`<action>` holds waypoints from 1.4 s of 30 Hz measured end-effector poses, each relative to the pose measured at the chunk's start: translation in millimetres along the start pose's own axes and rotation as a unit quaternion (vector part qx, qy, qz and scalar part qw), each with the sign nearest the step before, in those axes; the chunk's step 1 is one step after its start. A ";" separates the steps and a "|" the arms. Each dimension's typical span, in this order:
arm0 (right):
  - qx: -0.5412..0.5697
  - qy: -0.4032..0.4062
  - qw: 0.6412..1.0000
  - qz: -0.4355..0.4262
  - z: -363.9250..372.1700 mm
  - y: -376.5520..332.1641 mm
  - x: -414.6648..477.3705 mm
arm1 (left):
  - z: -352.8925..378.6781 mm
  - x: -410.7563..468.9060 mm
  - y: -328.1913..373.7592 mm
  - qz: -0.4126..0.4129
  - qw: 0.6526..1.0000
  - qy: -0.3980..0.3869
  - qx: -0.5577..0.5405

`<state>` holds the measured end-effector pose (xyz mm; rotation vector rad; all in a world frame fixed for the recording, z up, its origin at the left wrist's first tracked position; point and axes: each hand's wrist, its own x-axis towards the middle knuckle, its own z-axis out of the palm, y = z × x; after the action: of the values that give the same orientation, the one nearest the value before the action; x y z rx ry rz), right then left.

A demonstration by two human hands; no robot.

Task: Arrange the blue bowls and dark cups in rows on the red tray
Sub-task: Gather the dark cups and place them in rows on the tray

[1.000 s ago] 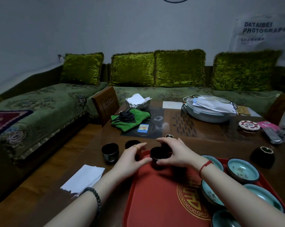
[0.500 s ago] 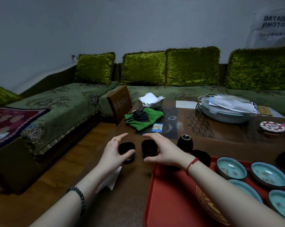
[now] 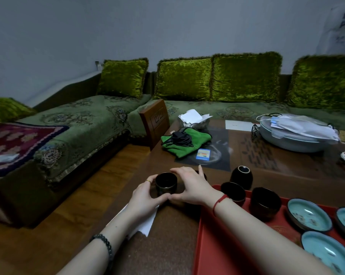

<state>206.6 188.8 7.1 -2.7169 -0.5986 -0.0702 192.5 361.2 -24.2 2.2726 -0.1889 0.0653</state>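
I see my left hand [image 3: 143, 195] and right hand [image 3: 191, 187] both cupped around one cup [image 3: 166, 183] on the surface [image 3: 167, 245], frame centre, just left of the tray [image 3: 217, 245] holding two cups and bowls [image 3: 308, 214].

Left hand [image 3: 146, 193] and right hand [image 3: 189, 187] brought together since half a second ago, thumbs now touching, one dark cup [image 3: 166, 184] on the table [image 3: 167, 235] now cupped between them, second cup largely hidden behind right hand
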 end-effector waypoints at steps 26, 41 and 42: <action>0.185 0.184 0.963 0.062 -63.6 33.2 -126.6 | 46.3 -43.4 99.4 0.161 0.983 -0.024 -0.086; 0.175 0.158 0.960 0.151 -68.1 71.1 -211.9 | 118.3 -76.8 134.2 0.185 0.977 -0.094 -0.053; 0.174 0.154 0.960 0.154 -67.0 72.4 -214.8 | 121.0 -78.1 134.2 0.183 0.977 -0.098 -0.049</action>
<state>43.3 18.4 19.3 -2.3548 -0.0826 -0.2760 92.3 192.3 -10.7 2.1185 -0.6999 0.0238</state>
